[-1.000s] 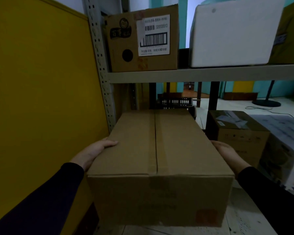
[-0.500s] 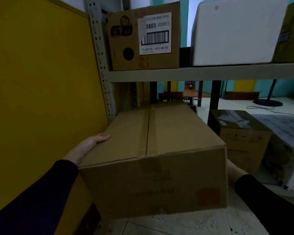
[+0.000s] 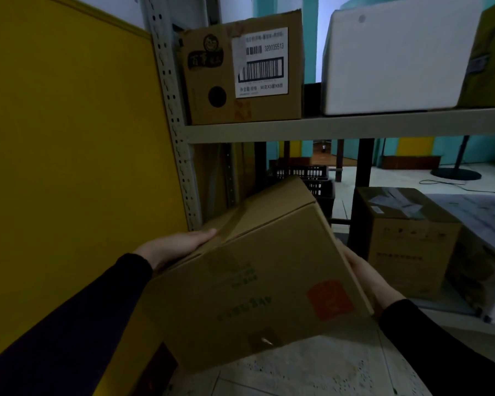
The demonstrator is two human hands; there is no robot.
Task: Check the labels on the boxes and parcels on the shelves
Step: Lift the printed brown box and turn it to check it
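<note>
A brown box (image 3: 257, 270) sits low in the middle of the view, tilted, its near face turned up toward the camera and its taped top sloping away toward 11 o'clock. It is held between two hands in front of the lower shelf level. The print on the near face reads upside down and is too dim to make out; an orange square (image 3: 329, 300) at its 4 o'clock corner is blurred as well. A strip of tape crosses the bottom edge. The box is closed, so its contents are hidden.

The left hand (image 3: 175, 247) lies at 9 o'clock with fingers stretched flat along the box's upper side. The right hand (image 3: 367, 277) at 3 o'clock presses against the right side; its fingertips are hidden behind the box, so how far they curl cannot be told. Both sleeves are dark.

At 12 o'clock, on the shelf (image 3: 340, 125), stands a carton (image 3: 212, 110) with a white barcode label (image 3: 260, 62) reading 320035513; its smaller text is hard to read. At 1 o'clock is a white box (image 3: 397, 61), cut off at the top. At 3 o'clock a small brown box (image 3: 406, 247) carries faint print, and a wrapped parcel (image 3: 486, 252) is cut off by the right edge. A yellow panel (image 3: 69, 138) fills 9 o'clock. A dark crate (image 3: 300, 174) shows partly behind the box.
</note>
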